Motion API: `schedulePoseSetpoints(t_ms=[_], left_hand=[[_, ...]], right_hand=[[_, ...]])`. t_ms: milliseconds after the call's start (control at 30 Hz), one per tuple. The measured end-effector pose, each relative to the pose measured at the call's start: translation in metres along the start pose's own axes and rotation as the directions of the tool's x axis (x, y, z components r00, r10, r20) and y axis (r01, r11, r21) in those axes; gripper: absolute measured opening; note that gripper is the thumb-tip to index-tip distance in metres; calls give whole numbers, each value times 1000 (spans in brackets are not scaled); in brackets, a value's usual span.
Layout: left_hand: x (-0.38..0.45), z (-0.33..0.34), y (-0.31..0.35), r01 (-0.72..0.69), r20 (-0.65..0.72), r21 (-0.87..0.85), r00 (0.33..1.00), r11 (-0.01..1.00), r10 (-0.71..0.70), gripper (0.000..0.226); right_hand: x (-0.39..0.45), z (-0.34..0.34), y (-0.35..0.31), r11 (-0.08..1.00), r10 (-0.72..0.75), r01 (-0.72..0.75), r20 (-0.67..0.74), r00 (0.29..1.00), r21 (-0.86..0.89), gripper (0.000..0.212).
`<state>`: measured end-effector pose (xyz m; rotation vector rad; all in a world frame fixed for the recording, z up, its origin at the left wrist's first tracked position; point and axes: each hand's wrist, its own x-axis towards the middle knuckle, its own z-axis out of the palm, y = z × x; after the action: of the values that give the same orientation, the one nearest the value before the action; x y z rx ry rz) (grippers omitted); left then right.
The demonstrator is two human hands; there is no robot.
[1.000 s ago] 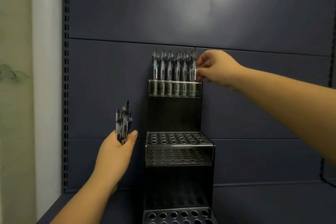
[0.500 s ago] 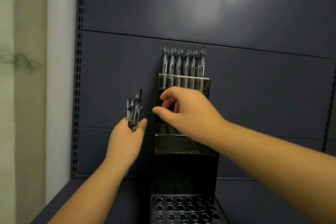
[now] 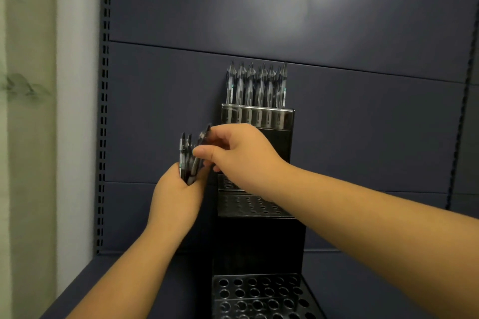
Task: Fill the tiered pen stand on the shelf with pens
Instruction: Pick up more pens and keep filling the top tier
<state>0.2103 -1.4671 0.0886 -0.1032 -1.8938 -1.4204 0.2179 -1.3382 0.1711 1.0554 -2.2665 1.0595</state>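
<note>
On the dark blue shelf point(image 3: 375, 280), a black tiered pen stand point(image 3: 259, 241) stood against the back panel point(image 3: 285, 8), rising in steps toward twelve o'clock. Its top tier point(image 3: 257, 118) held a row of pens point(image 3: 256, 84) standing upright, tips up, filling it from side to side. The middle tier point(image 3: 248, 204) and the bottom tier point(image 3: 259, 295) showed only open holes, as far as the right forearm let them be seen.

At about nine o'clock from the stand, just beside its left edge, the left hand point(image 3: 176, 202) gripped a small bundle of pens point(image 3: 187, 160), fingers curled round the barrels, tips pointing up. The right hand point(image 3: 241, 153) reached across the front of the stand to that bundle; its thumb and fingers pinched one pen point(image 3: 203, 141), which tilted toward one o'clock out of the bundle, its lower end among the others. Whether that pen was free of the left hand's grip could not be told.

At far nine o'clock, a perforated upright point(image 3: 104, 111) edged the shelving, with a pale wall point(image 3: 31, 137) beyond.
</note>
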Motion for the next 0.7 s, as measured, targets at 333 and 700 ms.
schedulePoseSetpoints(t_ms=[333,700], left_hand=[[2,4,-11,90,-55,-3,994,996,-90,31],[8,-1,-15,103,-64,49,993,993,-100,30]], right_hand=[[32,-81,-10,978,-80,163,-495,865,127,8],[105,-112,-3,1000,6,4,-398,917,23,10]])
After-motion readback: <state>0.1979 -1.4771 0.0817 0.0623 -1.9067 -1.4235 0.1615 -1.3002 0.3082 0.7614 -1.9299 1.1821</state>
